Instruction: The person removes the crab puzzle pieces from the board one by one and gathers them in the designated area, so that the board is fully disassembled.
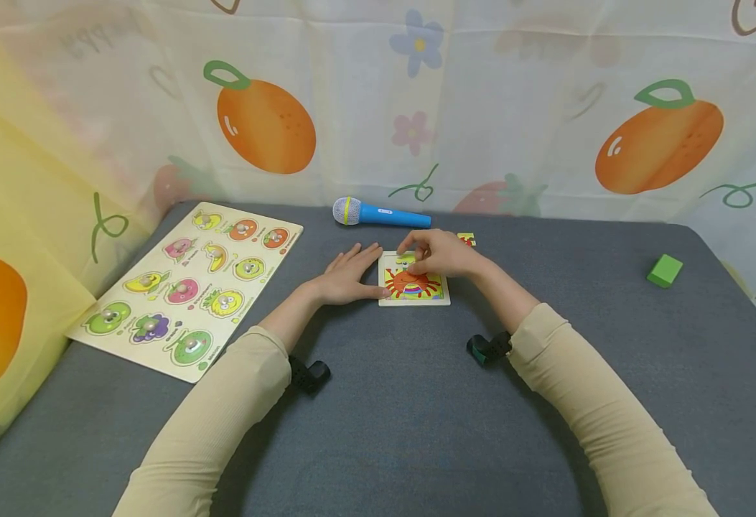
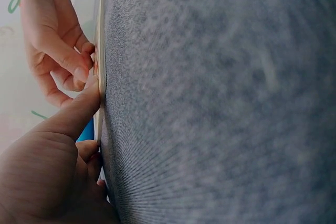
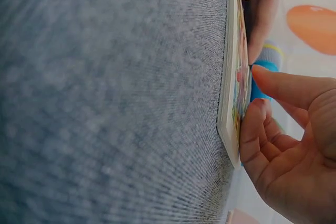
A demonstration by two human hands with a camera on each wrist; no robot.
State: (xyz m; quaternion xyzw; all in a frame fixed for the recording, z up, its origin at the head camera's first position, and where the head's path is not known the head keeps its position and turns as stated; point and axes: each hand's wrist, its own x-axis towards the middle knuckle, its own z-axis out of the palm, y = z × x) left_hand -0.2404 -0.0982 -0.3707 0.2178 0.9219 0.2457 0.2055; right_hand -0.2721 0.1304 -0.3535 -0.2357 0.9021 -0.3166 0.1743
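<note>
A small square crab puzzle [image 1: 414,294] in a pale frame lies flat on the grey table. My left hand [image 1: 345,278] is spread at its left side, the thumb resting on the frame's edge and the fingers straight. Over the puzzle's upper part, my right hand [image 1: 441,253] has curled fingers and pinches a puzzle piece [image 1: 406,261] between thumb and fingertips; its outline is mostly hidden. In the right wrist view the thumb and fingertips of the right hand [image 3: 294,129] are at the puzzle's face. Another loose puzzle piece [image 1: 467,238] lies behind the right hand.
A blue toy microphone [image 1: 393,216] lies behind the puzzle. To the left is a large wooden fruit peg board [image 1: 187,287]. A green block [image 1: 665,271] sits at the far right of the grey table [image 1: 390,431]. A printed curtain [image 1: 513,72] hangs along the back.
</note>
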